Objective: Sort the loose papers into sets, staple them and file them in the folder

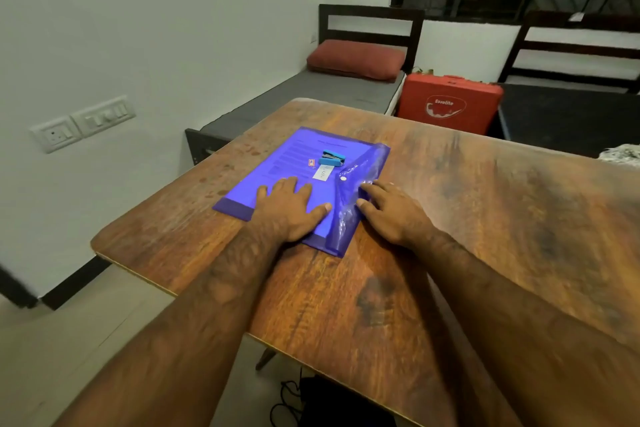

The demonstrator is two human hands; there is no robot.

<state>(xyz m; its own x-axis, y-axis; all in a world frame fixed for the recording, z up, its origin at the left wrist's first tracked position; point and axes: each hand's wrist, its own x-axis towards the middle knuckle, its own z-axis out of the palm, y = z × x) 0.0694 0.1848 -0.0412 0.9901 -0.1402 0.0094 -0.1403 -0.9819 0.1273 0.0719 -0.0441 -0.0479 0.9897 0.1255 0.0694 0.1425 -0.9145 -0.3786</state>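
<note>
1. Head view, fingers first: the right hand (391, 215) has its fingertips (363, 203) on the folder's translucent flap (360, 184). The thumb sits at the flap's near fold and the other fingers are spread a little above it. Whether they pinch the plastic or only press on it I cannot tell.
2. The left hand (289, 206) lies flat on the folder (277, 166), fingers wide and splayed, gripping nothing. It serves as a weight.
3. The flap's snap button (343, 178) is just beside the right fingertips. The flap looks folded back and crumpled along the folder's right edge, so I judge the step to be opening the folder, or closing it; I cannot say which.
4. To do it well, keep the left palm pressing near the folder's front edge so the slick plastic does not skate on the table (485, 218).
5. Work the flap from close to the snap rather than from a corner, so the thin sheet bends evenly and does not crease.
6. Printed papers (294, 149) show through the blue cover, so they appear to be inside the folder, which lies on the table's left half.
7. A stapler (332, 157) rests on the folder's far part, with a small red box (311, 163) and a white label or card (323, 173) just beside it.
8. Lifting or tilting the folder would likely send these sliding, so shift them onto the table first.
9. No loose sheets show on the bare wood.
</note>
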